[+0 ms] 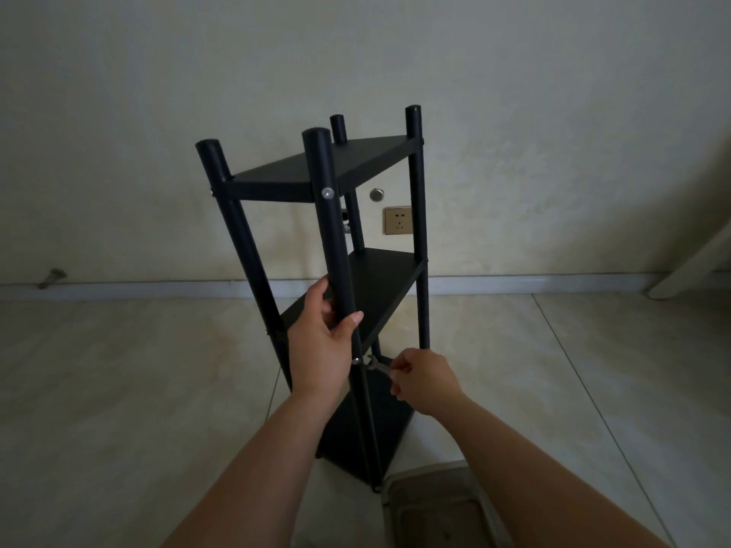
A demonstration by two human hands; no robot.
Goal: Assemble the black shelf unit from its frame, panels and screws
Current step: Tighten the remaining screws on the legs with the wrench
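Note:
The black shelf unit (372,278) stands upright on the floor, with three black panels fixed between round black posts. My left hand (322,346) grips the nearest post (330,231) just above the middle panel. A silver screw head (328,193) shows on that post at the top panel, and another screw (356,361) sits at the middle panel's level. My right hand (425,379) pinches a small flat metal wrench (378,365), whose jaw lies just right of that lower screw.
A cream wall with a gold socket (398,220) and a round metal fitting (377,194) stands behind the shelf. A pale stool or seat (439,504) sits at my feet. A white slanted leg (692,263) stands at the right, a small metal object (51,278) by the baseboard at left.

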